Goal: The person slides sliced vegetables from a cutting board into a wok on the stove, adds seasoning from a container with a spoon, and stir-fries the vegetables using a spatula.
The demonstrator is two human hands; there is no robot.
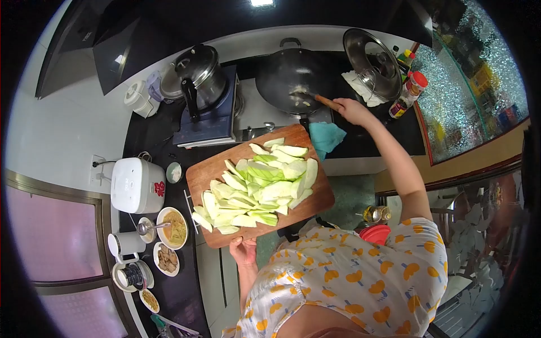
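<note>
Working remotely, I hold a cutting board of pale-green slices before the stove, left grip clasping its near edge, long axis running near-left to far-right; my right grip wraps a wooden-handled spatula pointing left into the wok.

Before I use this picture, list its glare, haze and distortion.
Head view throughout: fisheye distortion curves the edges, corners black; the overhead lamp glares; highlights streak the pressure cooker; faint haze veils the wok; the cutting board looks reasonably sharp.
</note>
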